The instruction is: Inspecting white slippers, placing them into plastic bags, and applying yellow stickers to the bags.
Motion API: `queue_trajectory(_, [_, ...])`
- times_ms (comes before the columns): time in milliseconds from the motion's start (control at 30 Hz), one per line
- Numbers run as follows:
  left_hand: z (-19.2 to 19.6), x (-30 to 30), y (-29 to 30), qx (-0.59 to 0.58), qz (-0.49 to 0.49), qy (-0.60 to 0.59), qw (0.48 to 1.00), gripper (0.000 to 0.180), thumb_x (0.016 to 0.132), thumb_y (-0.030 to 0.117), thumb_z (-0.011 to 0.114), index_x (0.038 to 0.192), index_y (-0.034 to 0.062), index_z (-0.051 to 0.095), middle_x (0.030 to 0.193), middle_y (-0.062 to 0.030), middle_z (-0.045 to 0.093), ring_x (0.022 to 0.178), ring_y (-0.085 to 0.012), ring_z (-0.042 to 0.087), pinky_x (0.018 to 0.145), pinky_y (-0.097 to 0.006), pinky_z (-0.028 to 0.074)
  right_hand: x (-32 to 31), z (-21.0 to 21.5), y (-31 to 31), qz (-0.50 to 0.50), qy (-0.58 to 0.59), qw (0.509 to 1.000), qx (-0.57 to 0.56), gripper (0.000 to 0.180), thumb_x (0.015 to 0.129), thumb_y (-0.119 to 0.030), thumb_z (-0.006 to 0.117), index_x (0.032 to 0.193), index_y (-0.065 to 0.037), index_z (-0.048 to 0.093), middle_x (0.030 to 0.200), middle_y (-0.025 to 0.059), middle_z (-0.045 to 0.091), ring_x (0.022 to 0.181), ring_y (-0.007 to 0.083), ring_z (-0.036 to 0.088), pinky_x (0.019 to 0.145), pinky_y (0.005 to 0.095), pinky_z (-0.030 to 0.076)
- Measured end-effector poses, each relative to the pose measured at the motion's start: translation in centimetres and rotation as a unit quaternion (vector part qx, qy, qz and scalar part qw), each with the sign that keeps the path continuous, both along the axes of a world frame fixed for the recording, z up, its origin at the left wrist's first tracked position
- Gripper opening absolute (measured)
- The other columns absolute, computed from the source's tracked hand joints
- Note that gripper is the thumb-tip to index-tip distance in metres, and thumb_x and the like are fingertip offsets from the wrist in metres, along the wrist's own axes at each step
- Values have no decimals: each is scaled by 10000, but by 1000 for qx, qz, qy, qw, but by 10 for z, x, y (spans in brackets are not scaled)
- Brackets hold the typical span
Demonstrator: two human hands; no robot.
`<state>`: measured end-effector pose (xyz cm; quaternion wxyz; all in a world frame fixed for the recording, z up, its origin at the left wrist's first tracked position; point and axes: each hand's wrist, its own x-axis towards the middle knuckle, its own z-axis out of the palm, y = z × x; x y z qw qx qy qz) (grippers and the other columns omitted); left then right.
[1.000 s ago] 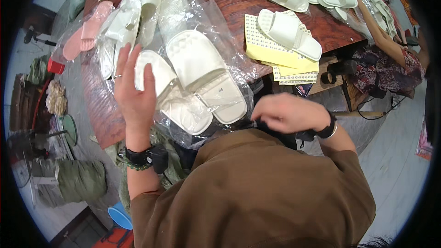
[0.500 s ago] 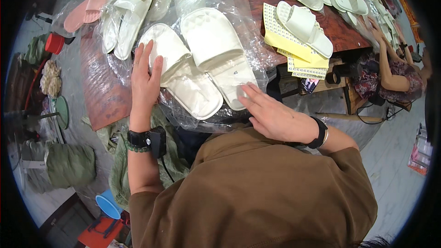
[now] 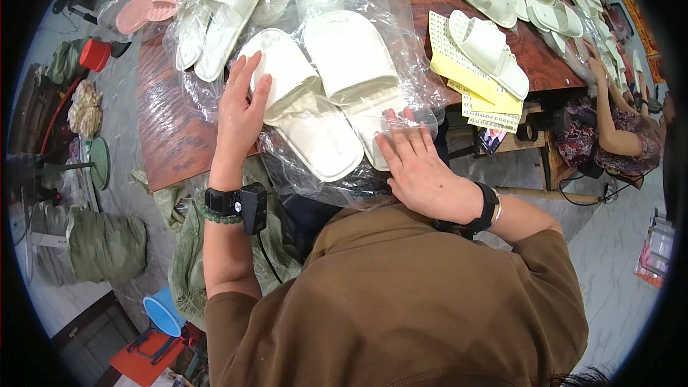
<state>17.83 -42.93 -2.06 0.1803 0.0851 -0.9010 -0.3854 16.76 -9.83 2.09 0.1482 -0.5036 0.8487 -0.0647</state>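
Note:
A pair of white slide slippers, the left one (image 3: 326, 145) and the right one (image 3: 350, 54), lies side by side on clear plastic bags (image 3: 416, 43). Fingers apart, my left hand (image 3: 242, 107) rests along the outer edge of the left slipper, its fingertips by the strap. My right hand (image 3: 424, 168) lies flat at the heel of the right slipper, with the fingers stretched out. A flap of clear plastic film covers those fingertips, and the hand hides part of the heel.
Bagged white slippers (image 3: 229, 11) and a pink slipper (image 3: 161, 3) lie at the far left of the wooden table (image 3: 168, 125). To the right, a white slipper (image 3: 476, 43) rests on yellow sticker sheets (image 3: 498, 104). Another person's arm (image 3: 609, 107) reaches in among slippers farther right.
My right hand has slid forward over the right slipper's heel, and plastic film now lies over its fingertips. The heel's printed mark is now covered. My left hand stays beside the left slipper.

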Motion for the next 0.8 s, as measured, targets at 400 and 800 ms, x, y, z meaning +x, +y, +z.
queue_trajectory(400, [-8, -9, 4, 24, 12, 10, 1000, 451, 1025, 282, 539, 1415, 55, 533, 1497, -263, 438, 1440, -373, 360, 1158, -408, 294, -13, -10, -12, 19, 4, 989, -148, 814, 823, -174, 736, 1505, -24, 319, 1589, 315, 161, 1444, 576, 141, 1135, 662, 228])
queue_trajectory(800, [-10, -68, 2, 53, -21, 70, 996, 454, 990, 262, 591, 1387, 43, 553, 1463, -280, 468, 1407, -391, 405, 1149, -422, 316, -87, -34, -50, -26, 151, 985, -83, 1003, 707, -502, 787, 1562, -288, 309, 1619, 241, 181, 1455, 572, 131, 1105, 716, 217])
